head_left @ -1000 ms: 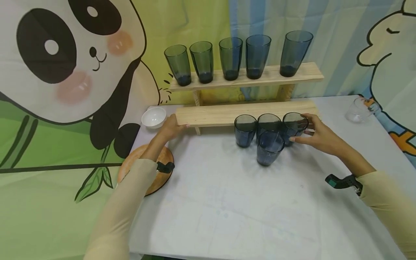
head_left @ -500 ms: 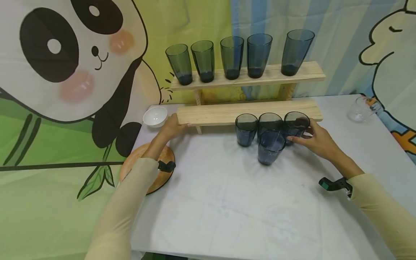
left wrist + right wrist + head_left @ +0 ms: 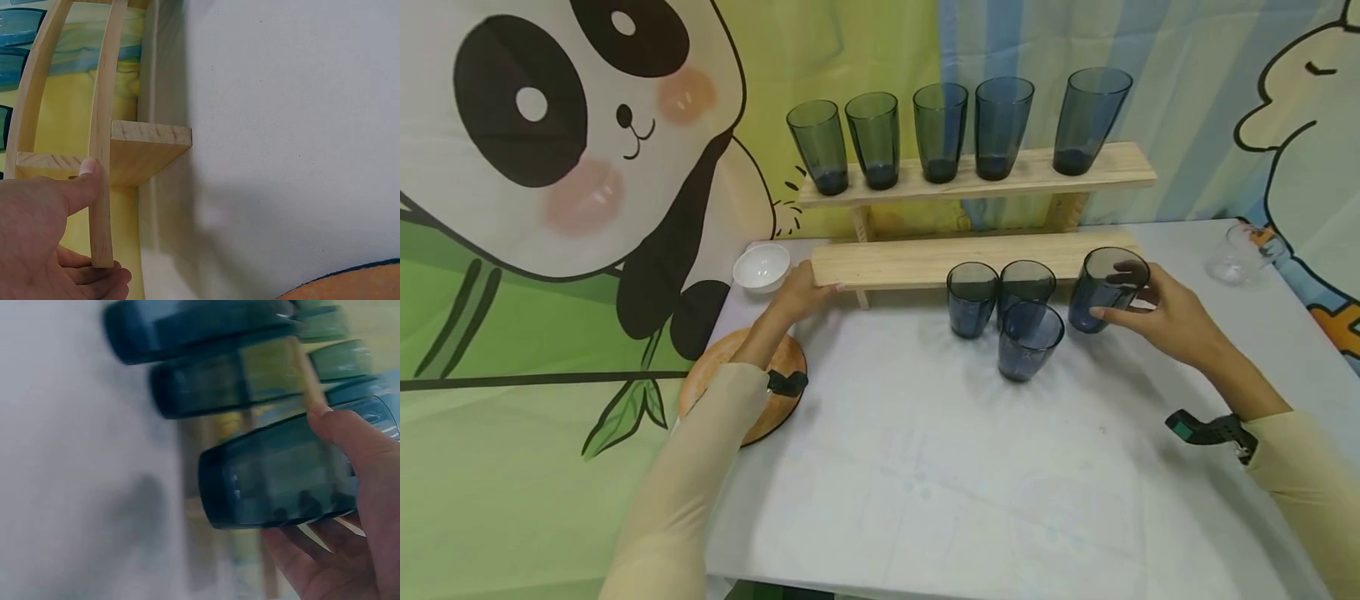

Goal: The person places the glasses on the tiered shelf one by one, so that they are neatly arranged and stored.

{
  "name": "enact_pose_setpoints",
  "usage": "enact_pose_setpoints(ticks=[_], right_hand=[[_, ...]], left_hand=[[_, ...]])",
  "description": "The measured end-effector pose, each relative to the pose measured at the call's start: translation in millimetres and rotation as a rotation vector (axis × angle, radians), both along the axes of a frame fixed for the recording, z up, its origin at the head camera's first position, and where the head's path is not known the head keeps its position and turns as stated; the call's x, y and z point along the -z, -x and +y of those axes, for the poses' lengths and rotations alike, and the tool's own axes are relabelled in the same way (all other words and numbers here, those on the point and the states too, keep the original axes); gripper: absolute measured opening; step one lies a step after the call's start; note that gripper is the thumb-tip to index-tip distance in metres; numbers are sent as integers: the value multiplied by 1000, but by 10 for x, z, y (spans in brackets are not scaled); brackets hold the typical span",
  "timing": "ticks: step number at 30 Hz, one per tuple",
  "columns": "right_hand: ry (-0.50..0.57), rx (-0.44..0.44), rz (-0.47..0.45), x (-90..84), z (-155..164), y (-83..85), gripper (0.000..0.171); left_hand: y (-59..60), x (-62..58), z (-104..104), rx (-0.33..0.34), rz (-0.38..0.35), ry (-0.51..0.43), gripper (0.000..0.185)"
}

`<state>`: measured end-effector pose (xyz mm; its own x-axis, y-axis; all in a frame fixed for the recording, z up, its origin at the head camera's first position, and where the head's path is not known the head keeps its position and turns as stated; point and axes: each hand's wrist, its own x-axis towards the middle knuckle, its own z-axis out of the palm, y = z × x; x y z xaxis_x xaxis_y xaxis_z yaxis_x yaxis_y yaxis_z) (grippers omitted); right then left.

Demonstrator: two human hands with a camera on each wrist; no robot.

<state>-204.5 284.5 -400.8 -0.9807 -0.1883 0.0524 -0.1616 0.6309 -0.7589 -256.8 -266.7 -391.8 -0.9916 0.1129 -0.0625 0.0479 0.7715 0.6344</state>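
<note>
My right hand holds a smoky blue drinking glass by its side, a short way right of three similar glasses standing on the white table. In the right wrist view the thumb lies along one side of that glass and the fingers wrap the other. A two-tier wooden shelf stands behind the glasses. At the left end of its lower board, my left hand grips the wood. The left wrist view has the thumb on one face of the board and curled fingers at its end.
Several matching glasses line the upper board. A white bowl and a round wooden plate are on the left, the plate partly under the left forearm. A clear glass sits at the far right, near the printed backdrop.
The right hand has moved the glass it holds to the right, so a gap now separates it from the other three. The left hand has kept its grip on the shelf.
</note>
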Motion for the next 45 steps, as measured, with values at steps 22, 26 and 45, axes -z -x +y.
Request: enact_pose_setpoints(ticks=[22, 26, 45], right_hand=[[93, -125, 97, -1192, -1212, 372, 83], [97, -171, 107, -1286, -1612, 388, 82], [105, -204, 84, -1126, -2883, 761, 89]], left_hand=[[-11, -24, -5, -7, 7, 38, 68], [3, -8, -9, 0, 22, 33, 67], [36, 4, -2, 17, 26, 0, 61]])
